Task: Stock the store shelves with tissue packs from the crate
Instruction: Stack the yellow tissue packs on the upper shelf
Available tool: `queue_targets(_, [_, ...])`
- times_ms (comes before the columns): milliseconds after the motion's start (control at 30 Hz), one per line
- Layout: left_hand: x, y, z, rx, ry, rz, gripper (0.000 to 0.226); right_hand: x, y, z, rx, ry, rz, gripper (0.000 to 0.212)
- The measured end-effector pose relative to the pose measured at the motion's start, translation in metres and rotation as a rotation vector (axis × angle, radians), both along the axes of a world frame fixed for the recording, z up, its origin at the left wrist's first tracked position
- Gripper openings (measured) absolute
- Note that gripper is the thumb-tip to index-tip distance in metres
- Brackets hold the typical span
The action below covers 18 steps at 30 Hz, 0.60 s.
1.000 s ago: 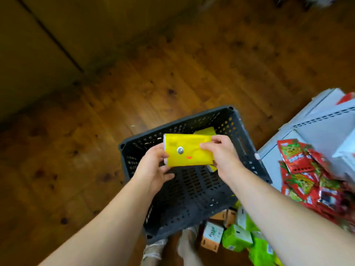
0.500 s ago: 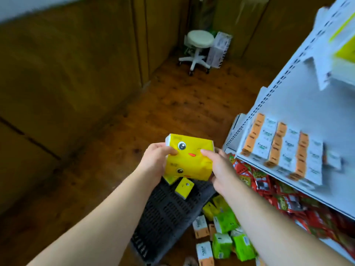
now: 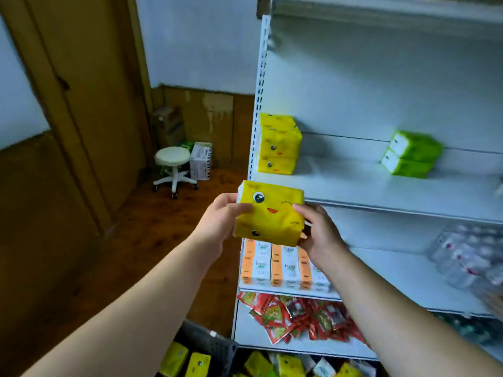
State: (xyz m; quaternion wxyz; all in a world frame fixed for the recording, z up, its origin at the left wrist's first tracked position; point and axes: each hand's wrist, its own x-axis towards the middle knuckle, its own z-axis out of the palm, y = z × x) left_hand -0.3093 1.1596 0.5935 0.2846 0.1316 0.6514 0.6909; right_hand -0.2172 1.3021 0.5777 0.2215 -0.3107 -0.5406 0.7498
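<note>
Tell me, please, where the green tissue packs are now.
In the head view, the green tissue packs sit on the right part of the white shelf, well right of the stacked yellow packs at its left end.

The left forearm (image 3: 152, 295) and right forearm (image 3: 394, 308) are bare along their whole visible length, smooth and slender, narrowing toward the wrists. The left grip (image 3: 221, 214) is a bare hand, and so is the right grip (image 3: 318, 235). Blur hides finer detail such as the nails.

Blurred, unreadable brand on orange packs (image 3: 261, 263)
</note>
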Motion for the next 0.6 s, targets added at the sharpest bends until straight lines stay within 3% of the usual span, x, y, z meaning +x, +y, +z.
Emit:
queue_targets(200, [0.009,0.109,0.029,-0.036,0.136,-0.065,0.019,0.019,0.103,0.027,0.087,0.039,0.064,0.021])
queue_targets(367, [0.003,0.193,0.020,-0.122,0.196,0.025,0.014,-0.001,0.193,0.015,0.272,-0.063,0.105,0.062])
queue_targets(433, [-0.001,0.219,0.010,-0.182,0.204,0.078,0.024,-0.010,0.219,0.008,0.348,-0.133,0.136,0.070])
queue_targets(533, [-0.008,0.251,-0.011,-0.271,0.197,0.194,0.041,-0.024,0.245,-0.002,0.496,-0.242,0.178,0.062])
queue_targets(600, [-0.012,0.265,-0.021,-0.363,0.243,0.267,0.041,-0.033,0.256,-0.007,0.564,-0.290,0.151,0.047])
